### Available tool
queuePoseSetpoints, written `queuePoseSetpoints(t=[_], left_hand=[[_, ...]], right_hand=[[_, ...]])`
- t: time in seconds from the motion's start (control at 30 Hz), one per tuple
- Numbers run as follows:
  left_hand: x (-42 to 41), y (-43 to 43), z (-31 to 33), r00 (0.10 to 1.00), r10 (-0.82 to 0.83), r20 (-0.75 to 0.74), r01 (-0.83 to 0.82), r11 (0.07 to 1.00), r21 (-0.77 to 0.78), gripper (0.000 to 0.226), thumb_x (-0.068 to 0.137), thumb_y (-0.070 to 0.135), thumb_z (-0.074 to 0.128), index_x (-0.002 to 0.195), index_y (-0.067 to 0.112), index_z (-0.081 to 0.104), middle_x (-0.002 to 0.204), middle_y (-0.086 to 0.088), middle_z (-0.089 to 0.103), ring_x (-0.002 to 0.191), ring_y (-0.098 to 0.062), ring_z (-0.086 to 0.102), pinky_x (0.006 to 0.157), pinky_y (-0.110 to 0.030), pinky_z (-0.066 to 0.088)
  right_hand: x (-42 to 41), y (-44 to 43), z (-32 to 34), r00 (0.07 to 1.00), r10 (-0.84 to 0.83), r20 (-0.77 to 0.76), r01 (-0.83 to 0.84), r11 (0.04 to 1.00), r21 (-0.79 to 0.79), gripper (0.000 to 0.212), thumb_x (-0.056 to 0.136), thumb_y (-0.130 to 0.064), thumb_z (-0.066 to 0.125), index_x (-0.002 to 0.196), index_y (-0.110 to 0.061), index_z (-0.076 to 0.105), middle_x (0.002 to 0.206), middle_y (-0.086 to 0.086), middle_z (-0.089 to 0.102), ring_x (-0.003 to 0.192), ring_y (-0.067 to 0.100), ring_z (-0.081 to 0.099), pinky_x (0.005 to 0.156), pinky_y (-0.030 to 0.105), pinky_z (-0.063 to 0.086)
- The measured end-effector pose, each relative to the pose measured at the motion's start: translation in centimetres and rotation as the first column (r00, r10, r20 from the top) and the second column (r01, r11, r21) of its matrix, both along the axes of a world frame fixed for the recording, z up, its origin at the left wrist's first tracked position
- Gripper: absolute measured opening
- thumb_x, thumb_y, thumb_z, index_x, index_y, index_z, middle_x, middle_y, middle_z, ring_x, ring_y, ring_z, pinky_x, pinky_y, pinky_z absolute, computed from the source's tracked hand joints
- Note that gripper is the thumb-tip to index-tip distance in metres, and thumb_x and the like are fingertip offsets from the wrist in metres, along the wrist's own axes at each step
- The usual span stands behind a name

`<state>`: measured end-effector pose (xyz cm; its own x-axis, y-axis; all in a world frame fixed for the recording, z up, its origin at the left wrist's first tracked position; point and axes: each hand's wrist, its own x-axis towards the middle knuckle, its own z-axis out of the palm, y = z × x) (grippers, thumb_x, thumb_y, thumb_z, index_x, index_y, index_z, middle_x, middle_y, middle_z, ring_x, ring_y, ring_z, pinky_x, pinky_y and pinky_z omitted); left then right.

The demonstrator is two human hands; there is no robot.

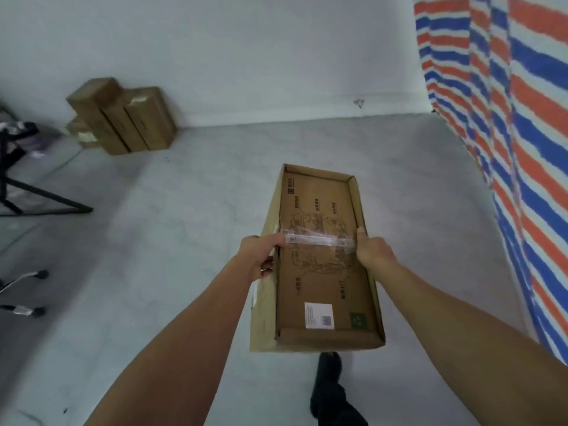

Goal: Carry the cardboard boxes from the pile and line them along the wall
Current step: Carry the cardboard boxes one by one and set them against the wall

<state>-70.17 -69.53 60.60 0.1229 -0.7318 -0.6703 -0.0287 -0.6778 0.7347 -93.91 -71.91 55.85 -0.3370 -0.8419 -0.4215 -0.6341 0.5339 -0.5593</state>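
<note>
I hold a long flat cardboard box [322, 272] out in front of me above the floor, its printed face up with a strip of clear tape across the middle. My left hand [258, 256] grips its left long edge and my right hand [373, 252] grips its right long edge, both at the tape. Several more cardboard boxes [129, 118] stand upright side by side against the white wall [246, 56] at the far left.
A striped red, white and blue tarp [507, 133] hangs along the right side. Black tripod legs [40, 198] and chair castors [30, 290] sit at the left edge. Grey floor [153, 256] stretches ahead. My dark shoe [329, 370] shows below the box.
</note>
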Motion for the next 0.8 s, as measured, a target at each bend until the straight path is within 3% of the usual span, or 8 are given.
queuePoseSetpoints(t=[0.2,0.5,0.8], left_hand=[[7.9,-12.3,0.2,0.989,0.145,0.04,-0.149,0.985,0.092,0.026,0.073,0.022,0.073,0.09,0.011,0.056,0.083,-0.011,0.059,0.068,-0.022,0.05,0.056,-0.027,0.043],[21.4,-26.4,0.3,0.934,0.358,-0.01,-0.354,0.927,0.128,0.038,0.066,0.027,0.073,0.096,0.01,0.056,0.089,-0.012,0.06,0.066,-0.021,0.054,0.054,-0.026,0.047],[36.6,-44.2,-2.2,0.941,0.336,-0.039,-0.327,0.933,0.151,0.04,0.065,0.026,0.073,0.097,0.01,0.056,0.087,-0.012,0.062,0.068,-0.022,0.054,0.056,-0.027,0.047]], right_hand=[[8.6,-16.1,0.6,0.984,0.172,0.053,-0.174,0.984,0.038,0.077,0.102,-0.059,0.019,0.137,0.002,0.051,0.138,0.022,0.054,0.121,0.036,0.054,0.102,0.039,0.044],[23.4,-35.7,3.3,0.912,0.407,0.044,-0.409,0.911,0.055,0.078,0.101,-0.062,0.018,0.138,-0.002,0.051,0.137,0.019,0.055,0.121,0.034,0.055,0.103,0.04,0.045],[38.7,-53.5,0.5,0.928,0.363,0.086,-0.369,0.926,0.077,0.074,0.102,-0.059,0.021,0.138,-0.001,0.05,0.135,0.019,0.056,0.119,0.032,0.054,0.099,0.037,0.043]])
